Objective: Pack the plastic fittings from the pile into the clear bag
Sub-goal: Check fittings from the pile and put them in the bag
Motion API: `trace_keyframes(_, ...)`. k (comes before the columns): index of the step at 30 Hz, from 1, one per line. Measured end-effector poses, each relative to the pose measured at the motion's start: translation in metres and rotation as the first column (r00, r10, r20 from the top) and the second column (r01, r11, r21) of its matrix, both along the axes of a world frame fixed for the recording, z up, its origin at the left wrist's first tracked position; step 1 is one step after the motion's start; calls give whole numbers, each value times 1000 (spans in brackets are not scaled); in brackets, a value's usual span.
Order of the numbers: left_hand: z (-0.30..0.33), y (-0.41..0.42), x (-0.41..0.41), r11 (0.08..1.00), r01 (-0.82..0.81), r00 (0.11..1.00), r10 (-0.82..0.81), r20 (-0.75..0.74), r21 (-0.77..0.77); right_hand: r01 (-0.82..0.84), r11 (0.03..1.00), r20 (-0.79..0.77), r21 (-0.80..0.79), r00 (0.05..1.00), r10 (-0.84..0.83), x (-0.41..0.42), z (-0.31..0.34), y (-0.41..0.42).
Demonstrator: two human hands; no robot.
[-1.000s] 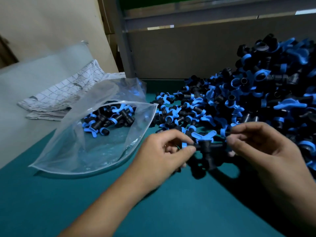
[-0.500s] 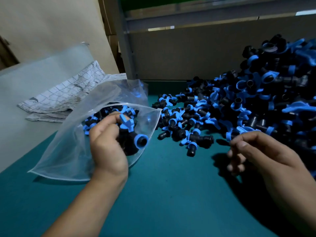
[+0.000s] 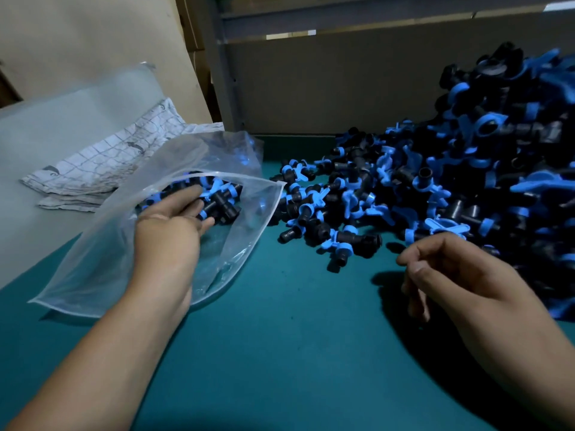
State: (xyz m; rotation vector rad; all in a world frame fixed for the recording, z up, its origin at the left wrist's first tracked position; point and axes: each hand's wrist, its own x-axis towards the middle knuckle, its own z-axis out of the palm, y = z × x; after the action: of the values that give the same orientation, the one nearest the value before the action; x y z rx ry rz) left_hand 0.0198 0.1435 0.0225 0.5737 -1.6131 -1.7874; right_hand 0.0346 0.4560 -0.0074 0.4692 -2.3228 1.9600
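Note:
A big pile of black and blue plastic fittings [image 3: 435,181] covers the right side of the teal table. The clear bag [image 3: 93,275] lies at the left with its mouth facing the pile, and several fittings [image 3: 221,200] lie inside it. My left hand [image 3: 169,231] reaches into the bag's mouth, fingers spread over those fittings, holding nothing. My right hand [image 3: 451,272] hovers at the pile's near edge with fingers loosely curled and nothing in them.
A folded checked cloth [image 3: 109,166] lies on a grey surface [image 3: 46,144] behind the bag. A grey metal post [image 3: 222,88] and a board wall close off the back. Bare teal table [image 3: 295,337] lies between my arms.
My left hand carried a fitting from the pile into the bag and let it go there. My right hand released that fitting and stayed by the pile.

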Motion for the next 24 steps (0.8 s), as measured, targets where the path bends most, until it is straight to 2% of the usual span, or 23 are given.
trace_keyframes(2,-2,8,5,952,-31,997,50,56,-304,-12,998,-11,64,1000,12,1,-1,0)
trace_keyframes(3,-1,12,9,891,-79,995,101,26,-447,-8,996,-21,94,1000,10,1,-1,0)
trace_keyframes(5,4,21,19,713,-206,979,153,-137,-671,16,990,-54,137,999,-9,2,-1,0)
trace_keyframes(7,10,32,31,546,-252,957,20,-288,-799,33,985,-82,169,996,-19,4,-1,0)
trace_keyframes(8,11,41,36,481,-217,950,-96,-297,-850,34,982,-87,184,996,-18,4,-1,0)
trace_keyframes(9,11,53,39,426,-143,944,-214,-253,-893,32,980,-87,194,996,-15,3,-2,0)
trace_keyframes(11,4,78,41,312,143,921,-390,11,-939,28,981,-80,191,997,-13,2,-3,0)
trace_keyframes(13,-8,97,38,131,380,897,-295,330,-916,30,984,-76,176,997,-17,2,-2,-1)
trace_keyframes(15,-20,106,33,17,442,888,-150,434,-897,36,985,-72,168,997,-24,2,-2,-1)
trace_keyframes(18,-22,107,30,55,367,922,-152,356,-928,46,983,-65,176,997,-35,2,-2,-2)
trace_keyframes(21,-23,98,31,145,341,913,-289,290,-929,57,984,-60,167,997,-47,3,-1,-3)
trace_keyframes(23,-23,91,31,243,364,878,-412,244,-899,81,984,-69,160,995,-71,4,1,-2)
trace_keyframes(24,-24,88,31,341,400,855,-472,213,-851,92,982,-79,164,994,-80,4,1,-2)
